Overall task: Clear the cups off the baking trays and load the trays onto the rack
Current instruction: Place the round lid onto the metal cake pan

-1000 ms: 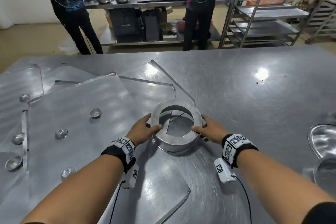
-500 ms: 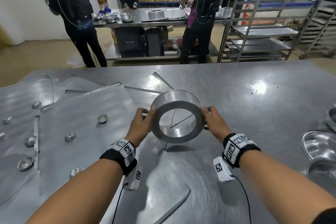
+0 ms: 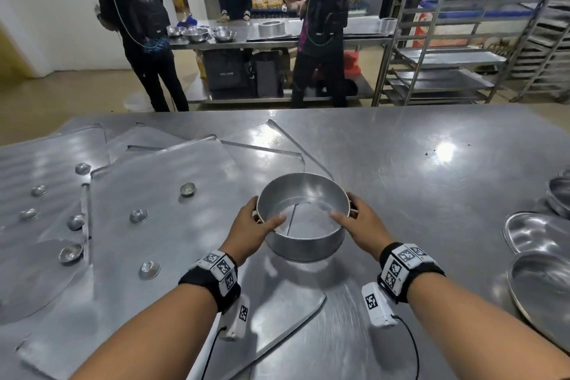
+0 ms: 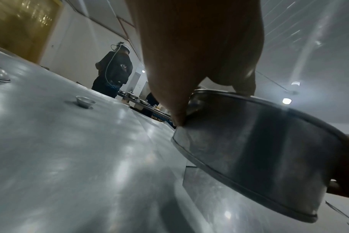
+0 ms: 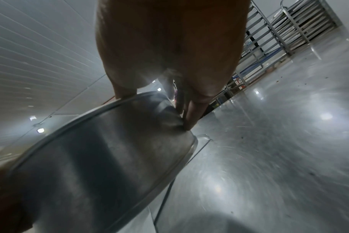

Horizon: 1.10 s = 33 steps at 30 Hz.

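Observation:
I hold a bottomless round metal ring with both hands, lifted and tilted above the steel table. My left hand grips its left rim, thumb inside. My right hand grips the right rim the same way. The left wrist view shows the ring's wall with my thumb on it; the right wrist view shows the ring under my fingers. Flat baking trays overlap on the left, with small metal cups standing on them.
A tall tray rack stands beyond the table's far right corner. Round shallow pans sit at the table's right edge. Three people work at a back table with bowls.
The ring rested on the table a second ago. Both hands lifted it, tipped it upright facing me, and now hold it higher with its opening turned upward.

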{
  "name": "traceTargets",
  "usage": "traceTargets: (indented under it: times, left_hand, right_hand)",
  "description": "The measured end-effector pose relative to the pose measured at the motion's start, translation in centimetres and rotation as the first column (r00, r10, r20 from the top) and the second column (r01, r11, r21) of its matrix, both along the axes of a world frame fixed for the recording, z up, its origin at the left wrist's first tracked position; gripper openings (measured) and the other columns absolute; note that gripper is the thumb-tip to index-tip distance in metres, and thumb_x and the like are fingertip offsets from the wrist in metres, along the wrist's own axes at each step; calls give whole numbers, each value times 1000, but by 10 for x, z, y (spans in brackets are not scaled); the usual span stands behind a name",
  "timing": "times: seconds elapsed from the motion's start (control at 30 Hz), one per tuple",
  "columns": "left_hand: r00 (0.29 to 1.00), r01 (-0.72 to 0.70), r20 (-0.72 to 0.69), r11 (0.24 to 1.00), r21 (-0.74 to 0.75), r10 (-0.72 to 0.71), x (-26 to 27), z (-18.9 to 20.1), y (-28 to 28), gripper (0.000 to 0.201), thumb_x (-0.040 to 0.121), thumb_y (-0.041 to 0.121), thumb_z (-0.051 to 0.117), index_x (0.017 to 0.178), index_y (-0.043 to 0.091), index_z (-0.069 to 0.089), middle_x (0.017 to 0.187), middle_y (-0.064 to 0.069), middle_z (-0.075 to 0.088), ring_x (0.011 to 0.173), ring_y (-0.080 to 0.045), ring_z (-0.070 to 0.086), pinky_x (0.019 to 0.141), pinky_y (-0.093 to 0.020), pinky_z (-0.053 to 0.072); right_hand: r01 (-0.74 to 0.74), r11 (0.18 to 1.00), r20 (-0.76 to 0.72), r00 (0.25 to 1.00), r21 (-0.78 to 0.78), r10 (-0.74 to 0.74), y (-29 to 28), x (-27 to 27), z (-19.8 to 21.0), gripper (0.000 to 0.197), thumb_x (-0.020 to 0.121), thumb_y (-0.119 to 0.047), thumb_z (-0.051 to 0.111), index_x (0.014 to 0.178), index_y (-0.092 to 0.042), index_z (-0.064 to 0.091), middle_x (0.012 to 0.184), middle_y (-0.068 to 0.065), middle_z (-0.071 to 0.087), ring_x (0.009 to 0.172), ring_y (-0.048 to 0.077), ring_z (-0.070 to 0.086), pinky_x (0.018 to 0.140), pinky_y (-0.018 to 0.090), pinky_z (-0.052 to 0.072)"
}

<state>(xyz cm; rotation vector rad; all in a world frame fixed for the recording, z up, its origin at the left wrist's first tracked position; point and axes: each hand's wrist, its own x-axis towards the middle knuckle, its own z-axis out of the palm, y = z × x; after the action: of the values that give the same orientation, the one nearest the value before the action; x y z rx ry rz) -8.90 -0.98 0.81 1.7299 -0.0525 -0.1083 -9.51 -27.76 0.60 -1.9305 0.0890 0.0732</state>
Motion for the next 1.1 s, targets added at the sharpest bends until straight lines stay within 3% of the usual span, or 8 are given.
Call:
traceTargets:
  times: [0.07,0.2,0.33,0.67,0.77,0.9,0.97,1.1]
  left_hand:
    - [1000,16,-22,1000,1,-16,-8,-10,4,47,82,22,84,117,37,58,106,15,72,95,-6,71,76,-22,57]
    - [999,29,-23,1000,13,-28,-22,-20,7,55,80,17,86,121,36,55,113,12,69,100,-8,70,82,-26,59]
    - [999,33,-38,999,18,-33,-29,-28,7,59,79,13,86,119,40,52,112,14,68,100,-5,70,84,-25,58]
    - [991,89,-110,994,69,-81,-45,-55,-3,67,83,10,80,136,29,45,119,18,62,107,-3,65,87,-26,58]
    - [984,116,-149,987,112,-98,-43,-61,0,66,84,17,80,139,28,45,124,13,61,114,-13,64,91,-33,58]
    - [976,167,-167,973,160,-140,-37,-55,2,70,84,25,81,144,27,44,134,11,58,119,-19,62,89,-30,56]
    - [978,135,-184,968,211,-97,-34,-48,1,87,84,33,81,155,21,32,142,5,50,123,-19,57,93,-31,52]
    - [990,49,-143,961,272,-10,-32,-40,10,86,85,45,77,155,23,33,147,-3,49,127,-23,54,102,-40,50]
  right_hand:
    - [-14,1000,-15,1000,-11,13,-3,-9,-9,41,87,-35,76,115,-51,50,122,-16,64,117,13,60,100,37,49]
    - [-24,999,-48,999,-21,23,-2,-29,-11,52,86,-30,78,125,-47,48,118,-24,61,118,11,58,98,33,46]
    - [-71,997,-59,996,-25,69,-9,-42,-21,65,77,-40,79,134,-47,50,128,-15,65,120,14,63,103,50,50]
    - [-47,997,-118,992,57,53,-20,-70,-43,66,80,-19,76,137,-40,50,131,-13,64,117,14,65,103,48,52]
    - [-23,999,-185,982,34,29,-19,-69,-49,66,84,-18,77,140,-38,49,132,-14,62,115,12,65,99,46,55]
    - [-43,993,-265,964,-110,12,-17,-60,-46,70,79,-35,80,141,-33,47,137,-6,60,114,19,64,98,47,54]
    - [-52,952,-280,959,-302,-37,-12,-54,-37,77,86,-39,74,152,-23,36,149,2,50,127,26,56,107,44,46]
    - [21,867,-127,987,-498,-97,9,-41,-10,70,91,-41,67,151,-18,39,154,8,43,140,29,42,112,42,35]
